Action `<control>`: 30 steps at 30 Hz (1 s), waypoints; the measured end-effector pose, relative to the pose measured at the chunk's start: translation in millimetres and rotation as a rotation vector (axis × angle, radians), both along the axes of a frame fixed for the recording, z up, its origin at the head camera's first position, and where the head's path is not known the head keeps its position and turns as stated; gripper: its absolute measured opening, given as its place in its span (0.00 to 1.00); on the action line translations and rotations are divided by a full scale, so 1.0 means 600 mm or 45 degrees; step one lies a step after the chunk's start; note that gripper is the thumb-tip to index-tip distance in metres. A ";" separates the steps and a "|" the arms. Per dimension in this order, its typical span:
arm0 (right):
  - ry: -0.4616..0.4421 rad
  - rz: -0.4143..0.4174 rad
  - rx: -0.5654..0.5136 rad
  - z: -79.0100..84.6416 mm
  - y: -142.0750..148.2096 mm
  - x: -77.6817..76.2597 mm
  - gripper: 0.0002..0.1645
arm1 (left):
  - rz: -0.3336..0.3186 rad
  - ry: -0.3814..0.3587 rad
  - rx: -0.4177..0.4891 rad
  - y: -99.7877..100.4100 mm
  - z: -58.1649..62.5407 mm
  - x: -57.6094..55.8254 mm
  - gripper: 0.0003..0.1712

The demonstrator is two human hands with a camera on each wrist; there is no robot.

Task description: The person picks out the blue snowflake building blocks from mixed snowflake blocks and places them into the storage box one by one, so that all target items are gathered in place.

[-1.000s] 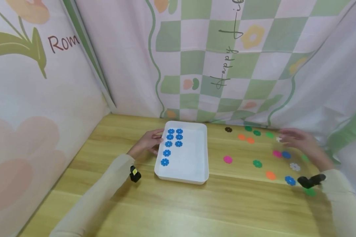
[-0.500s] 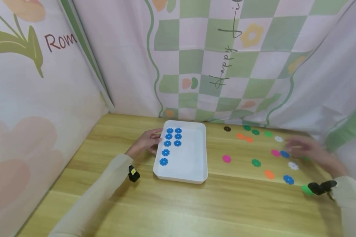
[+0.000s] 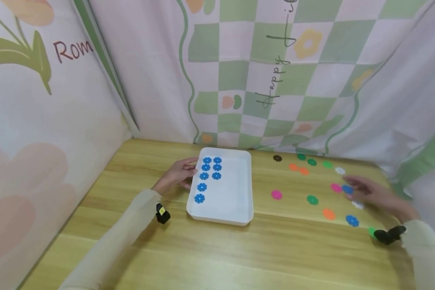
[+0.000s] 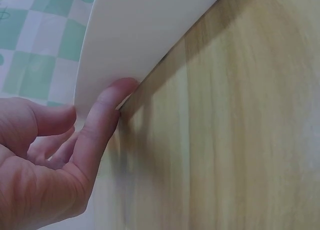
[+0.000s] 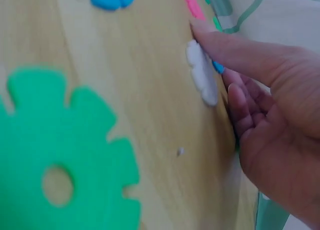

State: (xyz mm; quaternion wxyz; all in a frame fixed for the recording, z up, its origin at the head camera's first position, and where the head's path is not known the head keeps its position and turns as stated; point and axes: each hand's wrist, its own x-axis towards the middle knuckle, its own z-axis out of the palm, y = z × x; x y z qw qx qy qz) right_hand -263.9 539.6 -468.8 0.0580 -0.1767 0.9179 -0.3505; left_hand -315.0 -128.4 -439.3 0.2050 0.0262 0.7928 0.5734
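In the head view, a shallow white tray (image 3: 235, 201) bears several blue flower-shaped discs (image 3: 204, 176), set in two columns at its left side. My left hand (image 3: 175, 174) holds the tray's left side; in the left wrist view a digit lies along the outer wall and a fingertip meets the rim. My right hand (image 3: 375, 195) is over the loose discs at the right, fingers loosely bent, nothing gripped. Its fingertips are right by a blue disc (image 3: 347, 189), beside a pink disc (image 3: 336, 187). A white disc (image 5: 202, 74) lies near its thumb in the right wrist view.
Flower discs in several colours lie scattered right of the tray, among them a green one (image 3: 312, 199), an orange one (image 3: 329, 214) and a brown one (image 3: 277, 158). A patterned curtain (image 3: 235, 76) hangs behind the wooden table (image 3: 217, 257).
My right hand has moved from near the far white disc, first rightward, then toward the blue disc beside the pink one. The left hand stays at the tray.
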 end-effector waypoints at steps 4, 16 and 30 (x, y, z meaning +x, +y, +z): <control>0.006 0.010 -0.079 -0.011 0.006 0.001 0.39 | 0.006 -0.004 -0.009 0.002 -0.002 0.002 0.34; 0.022 -0.019 -0.005 -0.006 0.000 -0.006 0.29 | 0.020 0.014 0.001 -0.001 -0.003 -0.001 0.34; 0.157 -0.063 0.024 0.006 -0.025 -0.005 0.18 | 0.025 -0.007 0.049 -0.001 -0.004 -0.002 0.34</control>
